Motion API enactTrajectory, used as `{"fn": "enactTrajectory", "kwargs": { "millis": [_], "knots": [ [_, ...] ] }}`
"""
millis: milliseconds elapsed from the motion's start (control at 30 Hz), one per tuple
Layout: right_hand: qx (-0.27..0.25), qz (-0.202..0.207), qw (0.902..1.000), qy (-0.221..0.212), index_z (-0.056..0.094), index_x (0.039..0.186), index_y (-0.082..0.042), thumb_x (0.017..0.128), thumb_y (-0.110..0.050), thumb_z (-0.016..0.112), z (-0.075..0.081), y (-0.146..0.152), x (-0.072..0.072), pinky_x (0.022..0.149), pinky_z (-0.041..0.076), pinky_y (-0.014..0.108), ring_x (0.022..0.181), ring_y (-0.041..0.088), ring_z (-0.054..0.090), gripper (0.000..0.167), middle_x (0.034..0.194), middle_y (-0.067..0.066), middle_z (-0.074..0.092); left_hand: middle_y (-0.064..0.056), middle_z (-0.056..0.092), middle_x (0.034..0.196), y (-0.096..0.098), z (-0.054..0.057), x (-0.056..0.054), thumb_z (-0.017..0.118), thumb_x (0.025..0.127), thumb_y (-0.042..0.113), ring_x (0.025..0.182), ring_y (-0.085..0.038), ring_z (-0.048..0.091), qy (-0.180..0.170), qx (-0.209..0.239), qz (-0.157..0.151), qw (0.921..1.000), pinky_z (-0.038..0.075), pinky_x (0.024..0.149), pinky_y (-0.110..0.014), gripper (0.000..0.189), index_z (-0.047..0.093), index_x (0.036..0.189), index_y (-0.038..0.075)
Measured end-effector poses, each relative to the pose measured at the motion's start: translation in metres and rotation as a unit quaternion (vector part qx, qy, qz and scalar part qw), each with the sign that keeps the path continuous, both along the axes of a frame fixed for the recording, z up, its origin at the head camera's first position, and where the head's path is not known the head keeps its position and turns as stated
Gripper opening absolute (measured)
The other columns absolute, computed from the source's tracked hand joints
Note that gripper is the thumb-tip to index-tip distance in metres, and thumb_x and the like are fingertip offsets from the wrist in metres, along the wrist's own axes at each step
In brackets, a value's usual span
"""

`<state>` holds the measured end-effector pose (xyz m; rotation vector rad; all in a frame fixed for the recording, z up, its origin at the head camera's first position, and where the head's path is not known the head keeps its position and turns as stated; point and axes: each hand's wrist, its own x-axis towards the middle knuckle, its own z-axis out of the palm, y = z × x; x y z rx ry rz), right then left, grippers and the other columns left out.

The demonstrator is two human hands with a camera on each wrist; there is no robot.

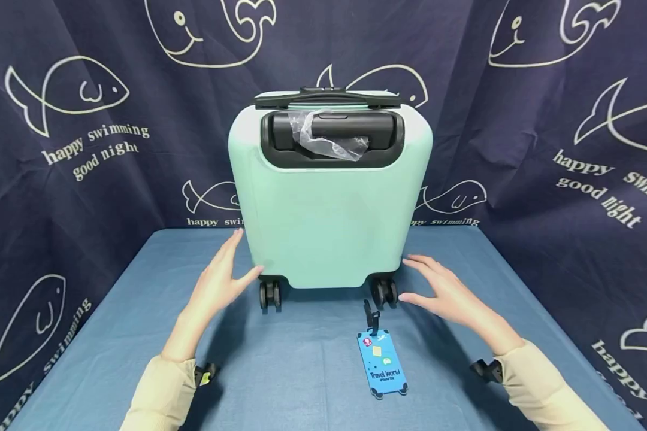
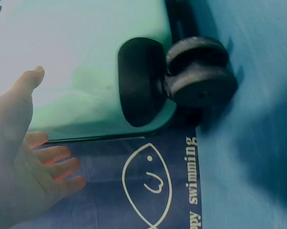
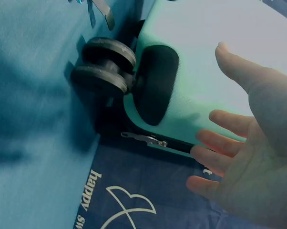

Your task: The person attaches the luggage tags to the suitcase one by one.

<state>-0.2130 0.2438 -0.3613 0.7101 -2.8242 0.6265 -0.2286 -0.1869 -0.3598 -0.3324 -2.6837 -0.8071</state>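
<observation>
A mint-green suitcase point(image 1: 331, 221) stands upright on its black wheels in the middle of the head view. Clear plastic film point(image 1: 329, 142) is wrapped round its folded black pull handle point(image 1: 377, 129). My left hand point(image 1: 219, 284) is at the suitcase's lower left side, fingers straight and thumb spread. On the other side, my right hand point(image 1: 446, 291) is beside the lower right corner near a wheel point(image 1: 384, 291), its fingers spread. Neither hand holds anything. In front of the suitcase lies a blue luggage tag point(image 1: 383, 365) with a black strap point(image 1: 374, 317).
A blue cloth point(image 1: 302, 371) covers the table. Behind and at both sides hangs a navy curtain point(image 1: 113, 197) with white fish drawings and lettering. A zipper pull point(image 3: 143, 138) shows on the suitcase's edge in the right wrist view.
</observation>
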Motion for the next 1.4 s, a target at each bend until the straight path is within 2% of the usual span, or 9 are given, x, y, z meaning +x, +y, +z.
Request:
{"fn": "enactTrajectory", "kwargs": {
  "millis": [100,233,433,600,867,1133,1400],
  "knots": [
    [-0.013,0.011,0.9999,-0.001,0.046,0.136,-0.005,0.084,-0.046,0.065,-0.003,-0.004,0.000,0.098,0.038,0.054,0.125,0.035,0.045,0.069,0.137,0.014,0.044,-0.012,0.024,0.154,0.004,0.007,-0.006,0.057,0.084,0.058,0.139,-0.033,0.028,-0.012,0.039,-0.004,0.9992,0.030,0.105,-0.055,0.089,0.013,0.152,0.019],
    [-0.023,0.025,0.9994,0.001,0.053,0.131,-0.007,0.083,-0.044,0.067,-0.010,-0.011,0.001,0.095,0.043,0.049,0.119,0.030,0.051,0.062,0.130,0.010,0.050,-0.013,0.026,0.153,0.009,0.014,-0.015,0.062,0.086,0.049,0.138,-0.032,0.030,0.010,0.085,-0.017,0.9962,0.028,0.109,-0.051,0.088,0.016,0.151,0.011],
    [-0.024,0.046,0.9986,-0.009,0.055,0.128,-0.009,0.080,-0.043,0.071,-0.024,-0.022,0.003,0.093,0.046,0.044,0.113,0.024,0.055,0.061,0.123,0.004,0.053,-0.013,0.028,0.152,0.015,0.016,-0.021,0.067,0.085,0.038,0.137,-0.030,0.034,0.035,0.146,-0.037,0.9879,0.028,0.111,-0.045,0.087,0.016,0.150,0.010],
    [-0.025,0.060,0.9970,-0.042,0.053,0.128,-0.007,0.075,-0.038,0.076,-0.035,-0.028,0.005,0.093,0.045,0.045,0.114,0.026,0.055,0.066,0.124,0.006,0.054,-0.011,0.033,0.149,0.020,0.016,-0.029,0.070,0.083,0.035,0.136,-0.027,0.035,0.051,0.184,-0.050,0.9803,0.028,0.111,-0.044,0.089,0.016,0.150,0.013],
    [-0.009,0.061,0.9939,-0.091,0.057,0.120,-0.005,0.077,-0.044,0.073,-0.050,-0.034,0.008,0.087,0.048,0.043,0.107,0.027,0.058,0.061,0.115,0.007,0.058,-0.012,0.020,0.155,0.026,0.017,-0.037,0.072,0.080,0.040,0.141,-0.025,0.024,0.014,0.224,-0.035,0.9739,0.025,0.112,-0.047,0.107,-0.003,0.151,0.012],
    [0.021,0.066,0.9905,-0.119,0.061,0.103,-0.010,0.078,-0.046,0.071,-0.055,-0.041,0.008,0.074,0.049,0.033,0.087,0.017,0.057,0.045,0.097,0.001,0.060,-0.009,0.024,0.153,0.033,0.015,-0.041,0.079,0.073,0.037,0.138,-0.025,0.029,0.024,0.245,-0.034,0.9686,0.028,0.109,-0.047,0.110,0.004,0.151,0.020],
    [0.046,0.069,0.9884,-0.127,0.058,0.090,-0.012,0.080,-0.044,0.070,-0.068,-0.046,0.008,0.061,0.040,0.023,0.070,0.009,0.046,0.036,0.083,-0.003,0.052,-0.010,0.017,0.155,0.034,0.013,-0.042,0.078,0.074,0.040,0.141,-0.026,0.023,-0.008,0.279,-0.013,0.9601,0.026,0.112,-0.044,0.114,-0.002,0.151,0.015]
  ]
}}
